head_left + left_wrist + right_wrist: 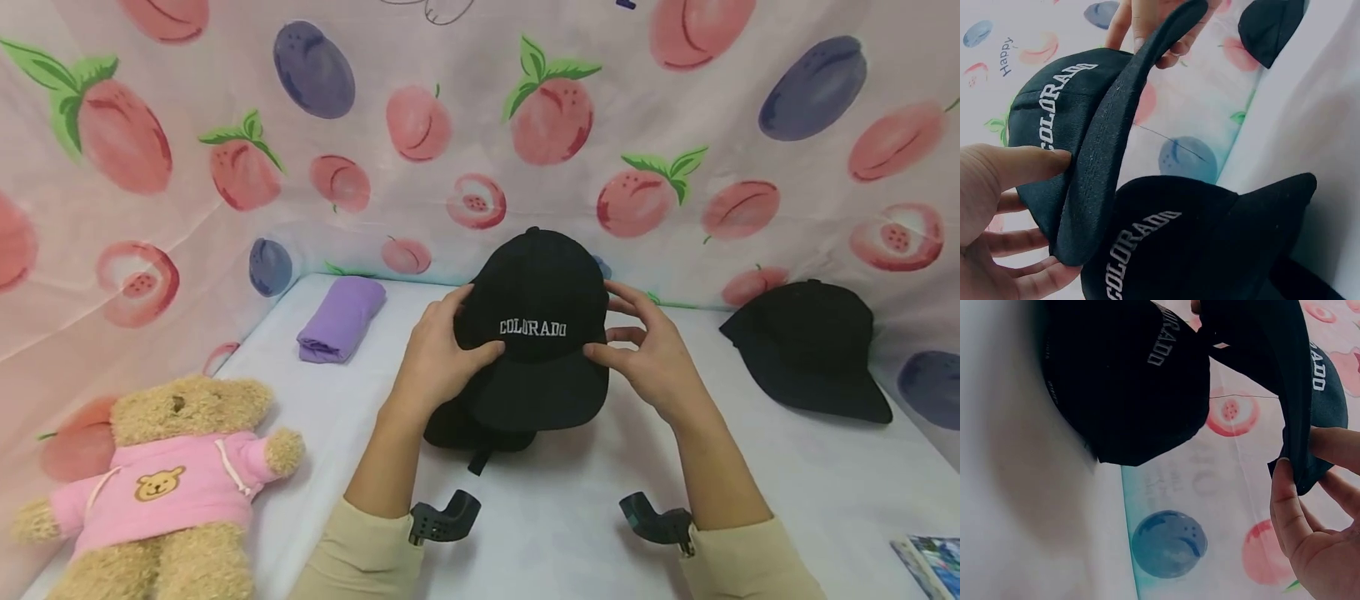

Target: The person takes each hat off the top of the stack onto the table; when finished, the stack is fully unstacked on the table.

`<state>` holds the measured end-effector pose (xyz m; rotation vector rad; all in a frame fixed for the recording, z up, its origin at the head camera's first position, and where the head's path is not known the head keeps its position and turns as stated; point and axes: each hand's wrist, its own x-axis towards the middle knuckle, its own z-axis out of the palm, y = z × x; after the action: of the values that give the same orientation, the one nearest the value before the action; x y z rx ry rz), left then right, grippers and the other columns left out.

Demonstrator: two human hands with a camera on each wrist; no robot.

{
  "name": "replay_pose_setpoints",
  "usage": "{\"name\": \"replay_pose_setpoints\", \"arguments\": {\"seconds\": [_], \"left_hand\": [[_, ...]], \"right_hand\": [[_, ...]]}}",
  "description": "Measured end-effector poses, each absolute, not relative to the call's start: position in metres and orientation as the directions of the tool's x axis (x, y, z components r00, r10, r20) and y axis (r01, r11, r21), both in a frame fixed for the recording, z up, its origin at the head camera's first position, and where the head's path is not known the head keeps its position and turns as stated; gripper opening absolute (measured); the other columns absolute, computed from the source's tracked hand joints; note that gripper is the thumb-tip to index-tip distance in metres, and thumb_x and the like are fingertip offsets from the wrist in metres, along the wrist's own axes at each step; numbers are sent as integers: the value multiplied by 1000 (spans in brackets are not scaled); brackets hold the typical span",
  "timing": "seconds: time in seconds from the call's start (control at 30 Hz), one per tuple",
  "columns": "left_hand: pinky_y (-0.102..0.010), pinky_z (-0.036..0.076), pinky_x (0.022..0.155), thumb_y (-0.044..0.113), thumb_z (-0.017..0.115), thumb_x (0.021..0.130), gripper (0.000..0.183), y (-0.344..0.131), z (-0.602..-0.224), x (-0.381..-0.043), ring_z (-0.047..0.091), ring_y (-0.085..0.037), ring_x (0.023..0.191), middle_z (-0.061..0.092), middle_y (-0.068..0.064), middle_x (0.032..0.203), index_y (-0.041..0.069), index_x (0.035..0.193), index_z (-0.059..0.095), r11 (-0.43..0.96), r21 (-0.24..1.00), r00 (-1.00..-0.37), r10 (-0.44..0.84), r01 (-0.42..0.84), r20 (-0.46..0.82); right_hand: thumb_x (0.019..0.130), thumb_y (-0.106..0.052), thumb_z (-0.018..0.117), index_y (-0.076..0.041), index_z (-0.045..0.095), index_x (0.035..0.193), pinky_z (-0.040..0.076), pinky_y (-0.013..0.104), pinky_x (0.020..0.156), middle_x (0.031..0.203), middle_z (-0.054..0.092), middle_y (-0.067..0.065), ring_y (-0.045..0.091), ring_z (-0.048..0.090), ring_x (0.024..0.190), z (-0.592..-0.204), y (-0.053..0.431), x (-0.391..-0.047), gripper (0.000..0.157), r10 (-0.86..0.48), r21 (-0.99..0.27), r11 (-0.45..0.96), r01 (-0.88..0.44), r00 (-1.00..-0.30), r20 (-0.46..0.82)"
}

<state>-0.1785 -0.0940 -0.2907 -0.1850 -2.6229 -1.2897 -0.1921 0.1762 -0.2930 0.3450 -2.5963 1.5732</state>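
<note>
Both hands hold a black baseball cap [536, 275] with white COLORADO lettering, its brim facing the person and tilted down. My left hand [438, 354] grips its left side, thumb on the front panel just above the brim and fingers around the edge. On the right side, my right hand [652, 354] pinches it, thumb at the front near the brim. A second black COLORADO cap [1210, 244] lies on the white surface below and behind the held one, partly hidden by it in the head view. Its dark strap [478, 462] sticks out toward the person.
Another black cap [813, 350] lies at the right back. A rolled purple cloth [341, 319] rests at the left back. Front left is a teddy bear [168, 492] in a pink top. A colourful booklet [933, 565] lies front right. Fruit-print fabric [480, 117] hangs behind.
</note>
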Motion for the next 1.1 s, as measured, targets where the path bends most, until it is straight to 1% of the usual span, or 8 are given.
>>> {"name": "replay_pose_setpoints", "arguments": {"seconds": [0.23,0.4,0.6,0.9,1.1], "left_hand": [[-50,41,115,29,82,86,83,-86,-287,-181,53,-30,134,56,-17,142,15,158,43,598,766,-961,28,236,275],[-49,41,116,29,82,86,83,-81,-284,-183,53,-30,134,56,-16,142,16,158,42,596,767,-960,26,239,279],[-50,41,116,31,82,87,83,-76,-281,-183,51,-29,135,54,-14,144,18,159,41,590,776,-967,26,221,255],[-51,42,115,32,81,87,82,-66,-282,-190,52,-29,134,55,-13,144,19,158,42,595,766,-964,57,242,261],[-50,41,117,33,81,88,82,-57,-280,-192,51,-27,136,54,-10,146,19,158,41,591,764,-960,71,259,271]], "right_hand": [[91,-13,77,-30,38,160,53,19,81,154,46,9,19,63,105,-288,184,-192,81,-138,-867,418,-272,-962,236],[91,-14,78,-32,38,160,53,19,81,155,45,8,21,62,107,-285,189,-192,81,-125,-865,422,-272,-962,241],[91,-15,78,-32,37,160,53,18,82,155,45,8,22,61,108,-281,193,-192,81,-110,-864,427,-267,-964,244],[91,-14,79,-34,35,161,52,17,82,156,44,8,21,60,111,-280,203,-189,84,-78,-865,438,-245,-969,235],[91,-16,79,-37,34,161,52,17,82,158,43,7,19,58,111,-278,211,-189,85,-53,-871,438,-224,-973,224]]}}
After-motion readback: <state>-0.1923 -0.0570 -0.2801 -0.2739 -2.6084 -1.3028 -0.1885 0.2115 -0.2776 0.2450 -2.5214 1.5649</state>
